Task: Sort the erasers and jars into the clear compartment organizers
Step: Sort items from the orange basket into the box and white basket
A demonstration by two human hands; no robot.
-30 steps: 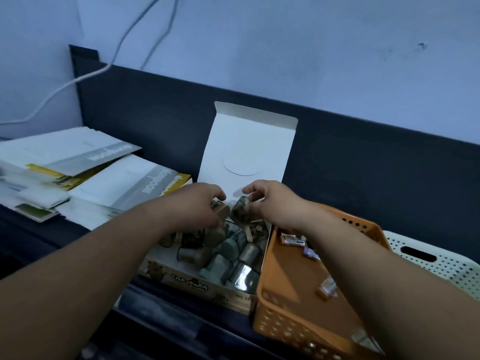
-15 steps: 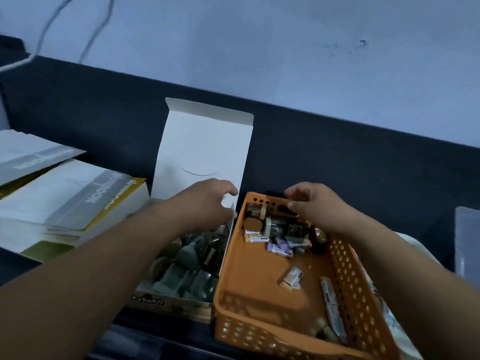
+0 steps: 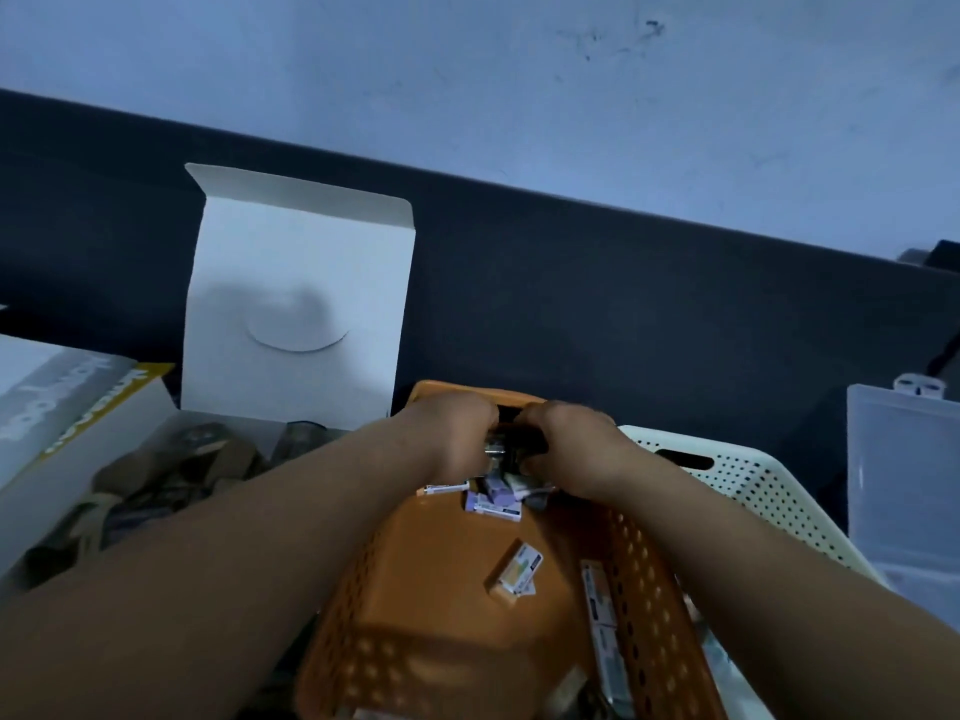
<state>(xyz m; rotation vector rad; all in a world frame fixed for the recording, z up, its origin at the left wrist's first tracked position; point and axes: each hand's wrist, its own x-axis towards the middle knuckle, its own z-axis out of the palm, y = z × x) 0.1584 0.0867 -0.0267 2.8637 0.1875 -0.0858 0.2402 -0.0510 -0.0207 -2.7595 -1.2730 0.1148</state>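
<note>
An orange perforated basket [image 3: 457, 631] stands in front of me. Loose wrapped erasers lie on its floor: a purple one [image 3: 493, 504], one in the middle [image 3: 514, 566] and a long one [image 3: 597, 595] along the right wall. Both hands meet at the basket's far end. My left hand [image 3: 452, 433] and my right hand [image 3: 574, 449] curl their fingers down onto small dark jars [image 3: 511, 444] there. The fingers hide most of the jars. Left of the basket, an open cardboard box [image 3: 67, 491] holds several more small jars [image 3: 171, 470].
The box's white lid [image 3: 296, 304] stands upright against the dark back panel. Stacked booklets [image 3: 57, 402] lie at far left. A white perforated basket [image 3: 753, 491] sits right of the orange one. A clear compartment organizer [image 3: 904, 480] stands at the far right edge.
Both hands left the cardboard box and moved right into the orange basket's far end, closing together over the jars there. The view swung right and brought the clear organizer in.
</note>
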